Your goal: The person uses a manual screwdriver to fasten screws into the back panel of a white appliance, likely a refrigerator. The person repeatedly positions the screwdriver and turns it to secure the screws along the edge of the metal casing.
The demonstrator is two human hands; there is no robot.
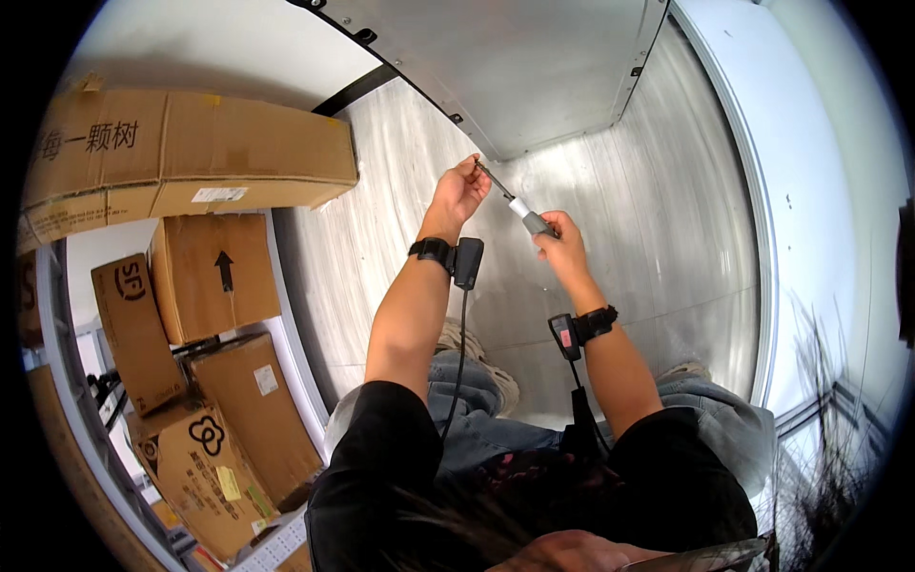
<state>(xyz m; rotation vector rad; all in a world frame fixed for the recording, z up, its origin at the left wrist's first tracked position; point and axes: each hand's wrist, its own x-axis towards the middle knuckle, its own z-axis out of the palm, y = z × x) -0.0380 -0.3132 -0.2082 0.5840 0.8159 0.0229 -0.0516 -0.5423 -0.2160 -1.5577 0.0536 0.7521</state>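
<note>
My right hand [562, 244] is wrapped round the handle of a screwdriver [530, 215], which is grey with a white collar. Its thin dark shaft points up and left to the fingertips of my left hand [463, 191]. Those fingers are pinched together at the shaft's tip; whether a small screw sits there is too small to tell. Just beyond both hands stands a large grey metal panel [534, 76], its lower corner close to the screwdriver's tip. Small dark brackets [457, 118] line the panel's left edge.
A long cardboard box [257, 143] lies at the left, above a shelf rack [295, 353] holding several brown boxes [214, 272]. Pale wood-look flooring [667, 219] runs to a white door frame [739, 114] on the right. Cables [461, 343] hang from devices on both wrists.
</note>
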